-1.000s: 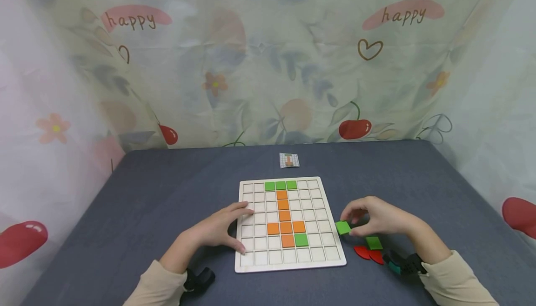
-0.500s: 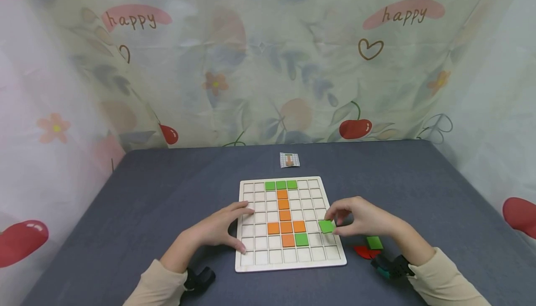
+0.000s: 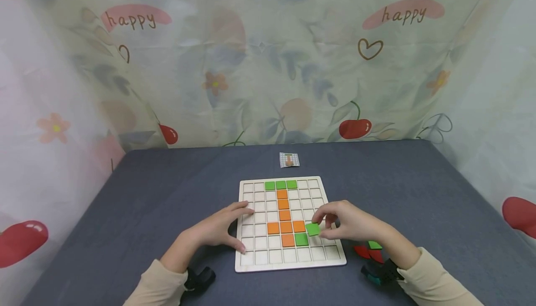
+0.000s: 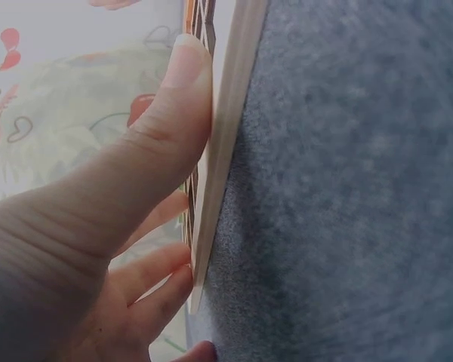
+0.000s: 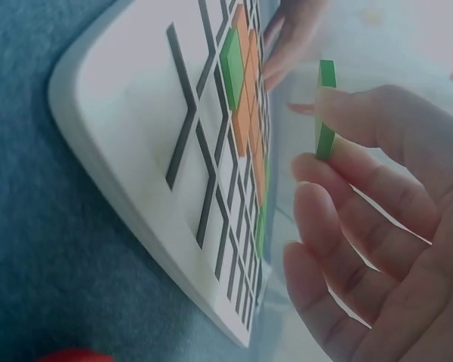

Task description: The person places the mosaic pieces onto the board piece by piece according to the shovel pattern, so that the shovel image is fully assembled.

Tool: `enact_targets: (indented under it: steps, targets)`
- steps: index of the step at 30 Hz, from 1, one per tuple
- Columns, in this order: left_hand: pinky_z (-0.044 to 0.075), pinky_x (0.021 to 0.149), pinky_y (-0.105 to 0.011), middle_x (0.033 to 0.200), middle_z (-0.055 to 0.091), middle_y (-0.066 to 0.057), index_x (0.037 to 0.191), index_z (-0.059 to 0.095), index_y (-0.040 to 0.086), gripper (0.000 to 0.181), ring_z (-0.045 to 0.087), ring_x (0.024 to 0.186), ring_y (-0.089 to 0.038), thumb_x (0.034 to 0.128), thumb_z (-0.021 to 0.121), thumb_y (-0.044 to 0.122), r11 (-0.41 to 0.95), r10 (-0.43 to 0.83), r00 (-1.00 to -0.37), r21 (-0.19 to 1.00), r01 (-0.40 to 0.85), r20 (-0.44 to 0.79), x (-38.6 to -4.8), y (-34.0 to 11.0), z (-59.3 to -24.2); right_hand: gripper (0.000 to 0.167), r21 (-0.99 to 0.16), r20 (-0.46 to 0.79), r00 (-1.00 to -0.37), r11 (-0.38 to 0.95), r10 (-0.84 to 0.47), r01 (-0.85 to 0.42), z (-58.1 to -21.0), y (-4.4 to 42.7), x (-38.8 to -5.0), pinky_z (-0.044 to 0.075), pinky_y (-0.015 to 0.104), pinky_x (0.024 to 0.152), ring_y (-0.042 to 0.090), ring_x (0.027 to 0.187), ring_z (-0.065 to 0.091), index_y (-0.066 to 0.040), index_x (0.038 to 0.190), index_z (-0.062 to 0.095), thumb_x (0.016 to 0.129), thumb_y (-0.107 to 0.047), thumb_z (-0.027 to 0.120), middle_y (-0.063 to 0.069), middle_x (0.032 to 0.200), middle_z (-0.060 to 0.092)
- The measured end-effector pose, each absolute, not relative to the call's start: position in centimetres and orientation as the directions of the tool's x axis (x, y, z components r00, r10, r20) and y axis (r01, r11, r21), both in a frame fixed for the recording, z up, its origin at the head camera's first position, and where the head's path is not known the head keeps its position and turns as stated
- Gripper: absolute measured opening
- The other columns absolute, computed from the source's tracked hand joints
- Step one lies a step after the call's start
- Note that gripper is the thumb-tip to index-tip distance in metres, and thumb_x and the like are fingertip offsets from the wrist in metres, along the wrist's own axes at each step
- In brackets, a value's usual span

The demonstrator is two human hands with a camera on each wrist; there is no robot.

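A white grid board (image 3: 257,244) lies on the table, with green tiles (image 3: 281,185) in its far row and orange tiles (image 3: 285,215) running down the middle. Another green tile (image 3: 301,239) sits low on the grid, beside an orange one. My right hand (image 3: 349,220) pinches a loose green square tile (image 3: 312,229) between thumb and finger, over the board's right half; in the right wrist view this tile (image 5: 326,109) is held above the surface. My left hand (image 3: 219,227) rests on the board's left edge, thumb and fingers spread; its thumb (image 4: 189,90) touches the rim.
Right of the board lie red pieces (image 3: 368,253) and a green tile (image 3: 374,245), partly hidden by the right forearm. A small printed card (image 3: 289,160) lies beyond the board. A patterned curtain (image 3: 259,64) hangs behind the dark table (image 3: 176,180).
My right hand has carried the green tile leftward from beside the board to above the grid, near the right-hand orange tile. The left hand has stayed in place.
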State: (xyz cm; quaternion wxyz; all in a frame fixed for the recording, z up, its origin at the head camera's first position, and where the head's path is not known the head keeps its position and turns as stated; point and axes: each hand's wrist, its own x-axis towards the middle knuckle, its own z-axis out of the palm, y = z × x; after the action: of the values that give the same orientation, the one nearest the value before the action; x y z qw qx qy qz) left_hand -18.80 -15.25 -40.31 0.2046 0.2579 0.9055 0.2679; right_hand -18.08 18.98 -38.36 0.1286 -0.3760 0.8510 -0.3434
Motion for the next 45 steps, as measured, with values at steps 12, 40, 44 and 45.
enact_targets:
  steps: [12,40,44,45]
  targets:
    - [0.02,0.109,-0.061,0.155,0.02,-0.014,0.14,0.041,0.015,0.087,0.021,0.142,-0.039,0.0663,0.081,0.037,0.734,0.567,-0.781,0.589,0.338,-0.26,-18.8,-15.1,-40.2,0.019,-0.681,0.01,-0.715,0.519,-0.699,-0.517,-38.2,17.8,-17.4,0.051,0.023,0.073,-0.002,0.071,0.057,-0.011,0.099,0.067,0.081,-0.014,0.07,0.002,0.097,0.068]
    - [0.027,0.107,-0.058,0.154,0.022,-0.017,0.139,0.043,0.01,0.087,0.024,0.14,-0.039,0.0653,0.083,0.035,0.726,0.571,-0.784,0.594,0.346,-0.242,-18.6,-15.0,-39.6,0.015,-0.617,0.021,-0.752,0.584,-0.659,-0.528,-38.8,12.5,-16.4,0.044,0.017,0.062,0.001,0.065,0.052,-0.012,0.091,0.068,0.078,-0.015,0.073,-0.002,0.086,0.068]
    - [0.027,0.107,-0.059,0.154,0.022,-0.017,0.139,0.043,0.011,0.086,0.024,0.14,-0.04,0.066,0.082,0.035,0.728,0.571,-0.783,0.592,0.345,-0.245,-18.6,-15.1,-39.6,0.014,-0.581,0.03,-0.762,0.609,-0.647,-0.54,-38.9,11.8,-16.3,0.042,0.017,0.063,0.004,0.067,0.052,-0.013,0.09,0.068,0.078,-0.016,0.074,-0.004,0.084,0.067]
    - [0.027,0.107,-0.059,0.154,0.022,-0.017,0.139,0.043,0.01,0.086,0.024,0.14,-0.04,0.0663,0.082,0.035,0.727,0.574,-0.782,0.592,0.348,-0.244,-18.6,-15.1,-39.7,0.014,-0.573,0.029,-0.766,0.617,-0.642,-0.539,-38.9,11.6,-16.2,0.042,0.017,0.062,0.004,0.067,0.052,-0.014,0.09,0.068,0.077,-0.017,0.074,-0.004,0.084,0.067]
